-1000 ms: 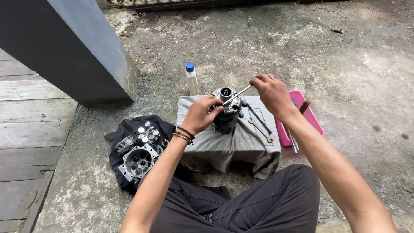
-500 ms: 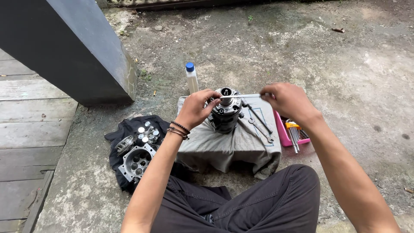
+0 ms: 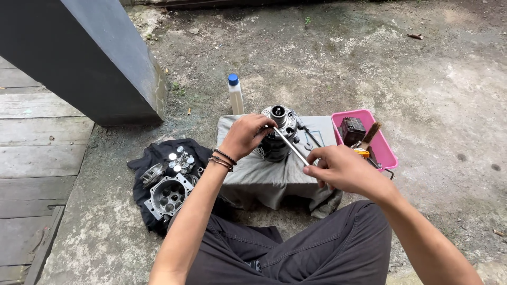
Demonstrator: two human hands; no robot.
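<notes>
A round metal engine part [image 3: 279,132] stands on a grey cloth [image 3: 274,174] draped over a low block. My left hand [image 3: 247,135] grips the part's left side, with beaded bands on the wrist. My right hand [image 3: 343,170] holds the handle end of a long metal wrench [image 3: 290,146], whose other end sits on the top of the part. The handle now points toward me, to the right of the part.
A pink tray [image 3: 387,149] with a dark box, a brush and tools sits right of the cloth. A plastic bottle [image 3: 235,95] with a blue cap stands behind. Left, a black cloth [image 3: 153,158] carries a metal casing [image 3: 168,195] and small parts. A dark pillar [image 3: 90,58] rises at back left.
My right hand has swung the wrench handle clockwise, from pointing right behind the part to pointing toward me. My left hand stays on the part.
</notes>
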